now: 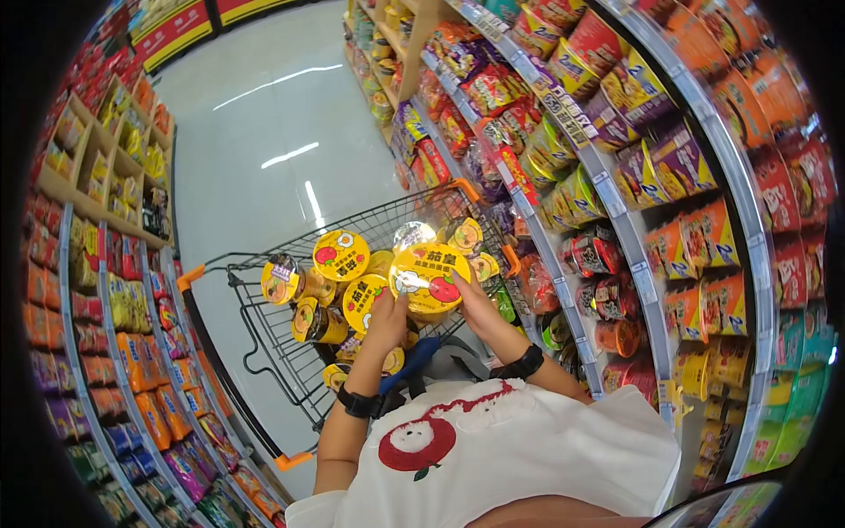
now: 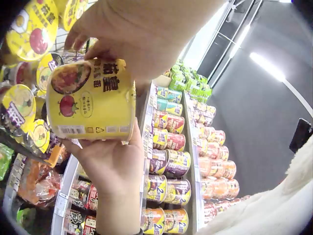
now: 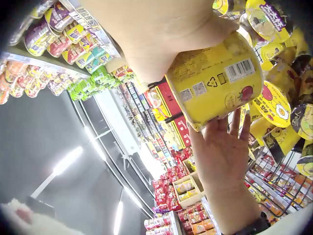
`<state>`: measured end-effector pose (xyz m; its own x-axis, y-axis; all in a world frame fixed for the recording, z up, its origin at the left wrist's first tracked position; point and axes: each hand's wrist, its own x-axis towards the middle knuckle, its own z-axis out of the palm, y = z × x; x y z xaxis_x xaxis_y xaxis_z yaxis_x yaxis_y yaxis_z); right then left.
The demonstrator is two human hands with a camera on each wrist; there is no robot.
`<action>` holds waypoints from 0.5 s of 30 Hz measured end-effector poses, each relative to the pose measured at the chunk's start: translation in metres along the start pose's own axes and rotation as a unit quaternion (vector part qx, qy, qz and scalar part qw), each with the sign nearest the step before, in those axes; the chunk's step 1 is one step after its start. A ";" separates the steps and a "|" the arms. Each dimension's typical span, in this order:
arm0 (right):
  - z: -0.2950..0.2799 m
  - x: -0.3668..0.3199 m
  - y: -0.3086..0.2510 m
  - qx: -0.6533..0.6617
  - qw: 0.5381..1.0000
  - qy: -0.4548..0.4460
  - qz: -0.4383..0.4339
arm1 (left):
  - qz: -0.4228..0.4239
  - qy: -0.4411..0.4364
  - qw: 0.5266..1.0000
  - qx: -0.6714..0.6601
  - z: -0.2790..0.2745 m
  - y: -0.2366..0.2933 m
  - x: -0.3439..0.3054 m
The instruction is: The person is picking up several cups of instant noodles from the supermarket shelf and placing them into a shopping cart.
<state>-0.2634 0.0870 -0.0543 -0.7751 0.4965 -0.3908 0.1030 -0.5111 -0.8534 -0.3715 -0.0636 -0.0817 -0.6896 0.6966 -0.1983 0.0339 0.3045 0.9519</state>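
Both hands hold a yellow instant noodle cup (image 1: 426,277) above the shopping cart, its printed lid facing up towards the head camera. My left hand (image 1: 385,326) grips the near left side, with the thumb at the lid's rim. On the right side, my right hand (image 1: 482,310) grips the cup wall. The left wrist view shows the cup's side (image 2: 95,107) with a tomato picture and a barcode. Below the hands, several more noodle cups (image 1: 341,255) lie jumbled in the wire cart (image 1: 264,352), some upright and some tipped.
Shelves (image 1: 607,198) of packaged noodles line the right, close to the cart. Another shelf row (image 1: 132,352) with bagged goods runs along the left. Pale floor (image 1: 255,114) stretches ahead between them. Orange corner pieces (image 1: 295,460) mark the cart's rim.
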 end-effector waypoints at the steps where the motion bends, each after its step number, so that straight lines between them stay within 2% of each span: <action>1: -0.001 0.006 0.004 -0.018 1.000 0.000 -0.001 | -0.012 0.002 1.000 -0.001 0.001 -0.006 0.000; 3: 0.007 0.013 -0.005 -0.046 0.999 -0.016 0.006 | -0.034 0.008 0.999 -0.001 -0.002 -0.001 0.003; 4: 0.003 0.023 -0.001 -0.066 0.998 -0.019 0.007 | -0.017 0.022 0.999 0.031 0.003 -0.020 0.008; 7: -0.008 0.052 -0.006 -0.172 0.984 -0.041 -0.020 | -0.125 0.021 0.991 -0.044 0.011 -0.027 0.018; 8: -0.014 0.066 -0.003 -0.196 0.979 -0.050 -0.033 | -0.084 0.028 0.993 -0.079 0.018 -0.036 0.022; 9: -0.014 0.075 -0.003 -0.216 0.974 -0.055 -0.044 | -0.148 0.012 0.981 -0.126 0.019 -0.029 0.026; 10: -0.016 0.084 -0.006 -0.238 0.970 -0.040 -0.029 | -0.213 -0.006 0.962 -0.171 0.021 -0.022 0.033; 11: -0.030 0.101 0.001 -0.215 0.974 -0.066 -0.008 | -0.277 -0.024 0.936 -0.216 0.021 -0.017 0.037; 12: -0.040 0.115 0.005 -0.163 0.983 -0.084 0.031 | -0.269 -0.036 0.904 -0.330 0.027 -0.038 0.045; 13: -0.048 0.126 0.008 -0.111 0.986 -0.102 0.069 | -0.278 -0.031 0.897 -0.343 0.029 -0.038 0.049; 15: -0.059 0.136 0.012 -0.133 0.981 -0.090 0.110 | -0.288 -0.018 0.882 -0.372 0.033 -0.034 0.060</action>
<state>-0.3310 0.1899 -0.1384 -0.8105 0.2506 -0.5294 0.4206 -0.3799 -0.8239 -0.3903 -0.0105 -0.1338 -0.4123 0.5900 -0.6942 -0.8089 0.1135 0.5769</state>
